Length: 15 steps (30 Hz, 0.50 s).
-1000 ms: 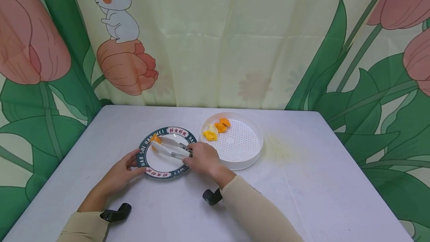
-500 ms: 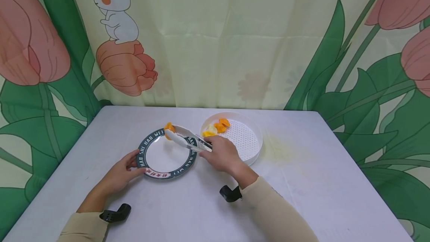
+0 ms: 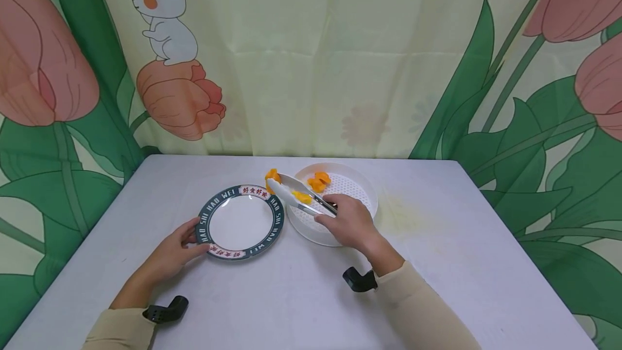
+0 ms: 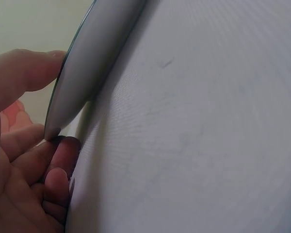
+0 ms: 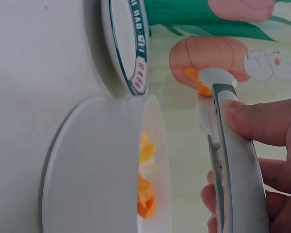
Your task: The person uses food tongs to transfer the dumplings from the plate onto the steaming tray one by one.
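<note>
My right hand [image 3: 351, 221] holds metal tongs with white tips [image 3: 311, 199]. Pinched between those tips is a small orange, folded, dumpling-like piece [image 3: 272, 180], raised near the gap between plate and steamer tray. My left hand [image 3: 171, 253] grips the left rim of a round white plate [image 3: 243, 223] with a dark green lettered border; in the left wrist view the thumb [image 4: 34, 73] touches the rim and other fingers curl by its underside. A white round tray with a perforated base [image 3: 347, 226] stands right of the plate, holding several orange and yellow pieces [image 3: 318, 181].
A white cloth covers the table [image 3: 437, 285], with a faint yellowish stain [image 3: 400, 215] right of the tray. Behind the table's far edge hangs a curtain [image 3: 311, 69] printed with tulips and a rabbit. Black wrist cameras [image 3: 360, 280] sit on both forearms.
My right hand has moved right with the tongs, lifting the orange piece off the plate and carrying it over toward the tray. The left hand has stayed at the plate's rim.
</note>
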### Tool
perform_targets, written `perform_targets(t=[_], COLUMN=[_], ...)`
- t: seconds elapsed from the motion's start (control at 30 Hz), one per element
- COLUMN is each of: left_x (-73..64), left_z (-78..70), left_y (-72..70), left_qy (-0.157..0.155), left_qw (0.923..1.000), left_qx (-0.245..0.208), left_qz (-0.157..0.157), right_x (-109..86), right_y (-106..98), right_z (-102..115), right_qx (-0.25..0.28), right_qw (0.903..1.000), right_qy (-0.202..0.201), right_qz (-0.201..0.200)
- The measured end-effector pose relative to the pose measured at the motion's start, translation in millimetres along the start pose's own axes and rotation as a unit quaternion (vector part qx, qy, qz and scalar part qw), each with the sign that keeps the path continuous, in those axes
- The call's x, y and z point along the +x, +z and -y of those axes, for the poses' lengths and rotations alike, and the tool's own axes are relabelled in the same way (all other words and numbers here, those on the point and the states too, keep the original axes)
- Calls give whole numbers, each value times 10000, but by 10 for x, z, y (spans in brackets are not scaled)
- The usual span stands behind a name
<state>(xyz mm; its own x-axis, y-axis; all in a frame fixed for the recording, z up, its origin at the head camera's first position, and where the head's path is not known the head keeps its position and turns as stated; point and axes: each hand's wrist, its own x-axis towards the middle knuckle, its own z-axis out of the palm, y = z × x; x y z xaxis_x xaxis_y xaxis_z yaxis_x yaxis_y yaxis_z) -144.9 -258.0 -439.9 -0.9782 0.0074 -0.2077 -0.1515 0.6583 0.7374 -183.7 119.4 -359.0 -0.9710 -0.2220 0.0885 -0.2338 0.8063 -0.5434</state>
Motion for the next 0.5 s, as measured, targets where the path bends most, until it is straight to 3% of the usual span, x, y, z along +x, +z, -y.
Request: perform_targets(t=[0.23,0.5], left_x=[5,9], left_z=[28,26], left_y=[29,15], left_qy=[28,44], left_qw=[10000,10000], left_qx=[-46,-76], left_qz=[-31,-21], right_x=[-51,-107], right_y=[-109,-204], right_z=[-181,-392], right_qx=[41,-38], right_qw=[9999,9989], right_qy=[13,458], right_qz=[-125,-88])
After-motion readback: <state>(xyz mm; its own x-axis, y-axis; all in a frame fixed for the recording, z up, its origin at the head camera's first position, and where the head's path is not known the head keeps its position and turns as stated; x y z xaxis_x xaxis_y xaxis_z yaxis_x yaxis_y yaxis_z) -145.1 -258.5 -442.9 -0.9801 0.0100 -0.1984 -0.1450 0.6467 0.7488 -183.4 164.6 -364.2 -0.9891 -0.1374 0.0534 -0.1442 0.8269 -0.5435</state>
